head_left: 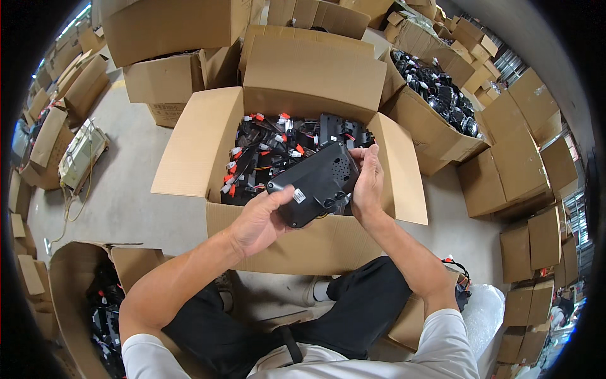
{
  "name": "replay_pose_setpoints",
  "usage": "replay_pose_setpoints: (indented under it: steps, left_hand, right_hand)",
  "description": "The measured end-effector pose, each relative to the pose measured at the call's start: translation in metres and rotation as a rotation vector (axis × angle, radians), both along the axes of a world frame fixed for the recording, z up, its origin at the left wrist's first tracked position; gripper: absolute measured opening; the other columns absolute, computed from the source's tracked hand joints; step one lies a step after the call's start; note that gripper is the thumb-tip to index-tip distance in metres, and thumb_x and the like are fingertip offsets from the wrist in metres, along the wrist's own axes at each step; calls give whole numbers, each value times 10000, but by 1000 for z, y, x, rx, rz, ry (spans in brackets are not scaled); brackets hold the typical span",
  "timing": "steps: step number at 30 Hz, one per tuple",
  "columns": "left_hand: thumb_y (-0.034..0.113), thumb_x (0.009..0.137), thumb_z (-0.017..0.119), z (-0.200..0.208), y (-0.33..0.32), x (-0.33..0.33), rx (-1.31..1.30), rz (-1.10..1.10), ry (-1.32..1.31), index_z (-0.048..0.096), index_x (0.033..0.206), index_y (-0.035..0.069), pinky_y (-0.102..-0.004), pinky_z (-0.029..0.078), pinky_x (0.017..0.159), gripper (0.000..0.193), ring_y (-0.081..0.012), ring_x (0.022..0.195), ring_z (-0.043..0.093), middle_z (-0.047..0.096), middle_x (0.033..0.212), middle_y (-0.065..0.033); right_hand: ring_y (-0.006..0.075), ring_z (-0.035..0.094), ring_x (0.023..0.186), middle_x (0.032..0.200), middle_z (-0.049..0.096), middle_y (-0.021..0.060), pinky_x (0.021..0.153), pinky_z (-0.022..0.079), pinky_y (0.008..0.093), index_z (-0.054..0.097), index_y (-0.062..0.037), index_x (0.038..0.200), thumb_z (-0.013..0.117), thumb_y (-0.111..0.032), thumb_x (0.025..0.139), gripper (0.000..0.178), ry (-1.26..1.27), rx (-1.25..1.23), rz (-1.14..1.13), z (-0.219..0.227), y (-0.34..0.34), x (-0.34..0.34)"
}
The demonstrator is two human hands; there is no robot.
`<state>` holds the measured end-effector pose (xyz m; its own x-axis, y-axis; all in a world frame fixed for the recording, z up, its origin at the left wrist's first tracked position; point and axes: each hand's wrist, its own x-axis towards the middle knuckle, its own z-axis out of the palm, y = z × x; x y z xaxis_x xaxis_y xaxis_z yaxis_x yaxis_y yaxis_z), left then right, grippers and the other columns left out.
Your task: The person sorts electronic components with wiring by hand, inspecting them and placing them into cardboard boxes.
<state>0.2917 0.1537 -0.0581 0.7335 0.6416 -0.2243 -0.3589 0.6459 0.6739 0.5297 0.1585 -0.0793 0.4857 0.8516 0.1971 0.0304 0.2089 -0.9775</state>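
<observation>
The black plastic box (315, 183) is up in the air over the open cardboard box (278, 246) full of black parts and wires. Its long side slants from low on the left to high on the right. It is smooth and rounded, with tiny holes and a small white sticker. The left hand (259, 221) holds its low end tight, and the right hand (368, 183) holds its high end tight.

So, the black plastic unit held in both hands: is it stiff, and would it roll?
The black unit likely is stiff: it keeps shape between left hand and right hand. Probably light. Its flat, oblong form should not roll.
</observation>
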Motion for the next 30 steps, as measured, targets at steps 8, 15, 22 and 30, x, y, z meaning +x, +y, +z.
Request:
replay_pose_setpoints:
  steps: [8, 15, 22, 30]
  left_hand:
    - [405, 1072, 451, -6, -1, 3, -103, 29, 33, 485, 1397, 37, -437, 521, 1003, 492, -225, 1164, 618, 607, 1314, -100]
    - [266, 948, 712, -10, 1, -5, 75, 5, 212, 501, 1324, -4, -395, 596, 903, 509, -184, 1040, 670, 630, 1197, -109]
    - [338, 976, 630, 20, 19, -11, -21, 248, 0, 504, 1340, 7, -467, 598, 926, 507, -283, 1089, 684, 650, 1246, -153]
    - [356, 953, 686, 65, 82, -19, 304, 751, -114, 581, 1250, 76, -415, 570, 945, 421, -236, 1083, 638, 649, 1237, -105]
  right_hand:
    - [153, 597, 851, 919, 660, 69, 827, 491, 312, 661, -2, 1021, 256, -644, 1045, 759, 291, -123, 140, 5, 1, 1]
    - [194, 636, 1018, 1076, 669, 76, 925, 522, 385, 616, -42, 1163, 234, -771, 962, 847, 786, -163, 449, 36, -8, 1]
    - [212, 610, 1063, 1182, 636, 49, 979, 430, 380, 577, -14, 1250, 212, -825, 918, 950, 715, -239, 1002, -12, -5, -15]
    - [71, 587, 593, 721, 600, -20, 583, 504, 247, 639, 5, 1088, 708, -216, 924, 284, 30, -411, 1037, 60, -26, -34]
